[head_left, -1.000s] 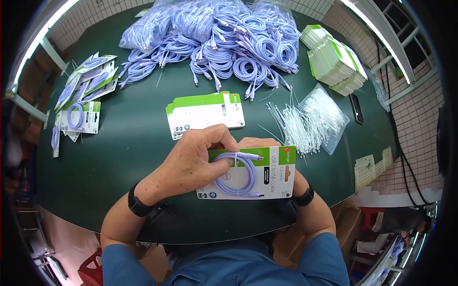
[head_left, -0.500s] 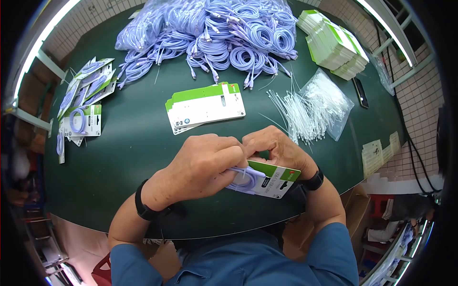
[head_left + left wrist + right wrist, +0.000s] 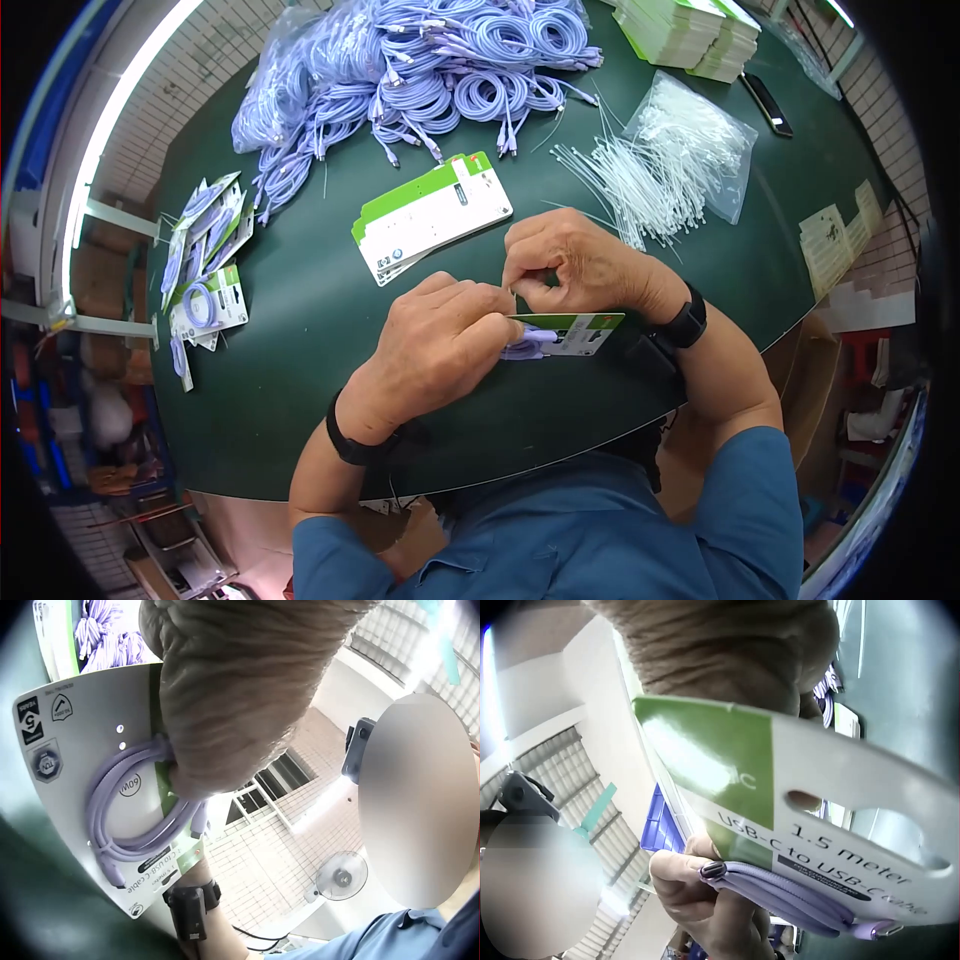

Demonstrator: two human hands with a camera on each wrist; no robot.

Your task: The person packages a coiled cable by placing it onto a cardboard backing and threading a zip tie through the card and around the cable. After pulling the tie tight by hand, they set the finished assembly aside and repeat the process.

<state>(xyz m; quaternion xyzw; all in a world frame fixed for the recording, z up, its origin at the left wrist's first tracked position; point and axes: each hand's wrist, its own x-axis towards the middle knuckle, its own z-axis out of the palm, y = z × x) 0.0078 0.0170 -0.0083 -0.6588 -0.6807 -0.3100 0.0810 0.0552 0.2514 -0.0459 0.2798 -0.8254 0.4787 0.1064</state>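
Observation:
My left hand (image 3: 440,340) grips a white-and-green retail card (image 3: 588,338) together with the coiled lilac USB-C cable (image 3: 112,795) lying on its front. The left wrist view shows the coil flat against the card, a connector at its lower end. Behind the card's upper edge is my right hand (image 3: 585,262), thumb and forefinger pinched right by the left fingertips. A thin pale strip, seemingly a cable tie (image 3: 513,297), shows at that pinch, mostly hidden by fingers. In the right wrist view the card's printed front and hang hole face the camera.
A heap of lilac cables (image 3: 430,70) fills the far side of the table. White cable ties (image 3: 650,175) spill from a bag at right. Blank cards (image 3: 435,215) lie mid-table, finished cards (image 3: 205,300) at left, stacked cards (image 3: 690,35) and a phone (image 3: 767,105) far right.
The right hand has come out from behind the card to its upper edge, near the left fingertips. The card has tipped from facing the camera to nearly edge-on. The head view has turned.

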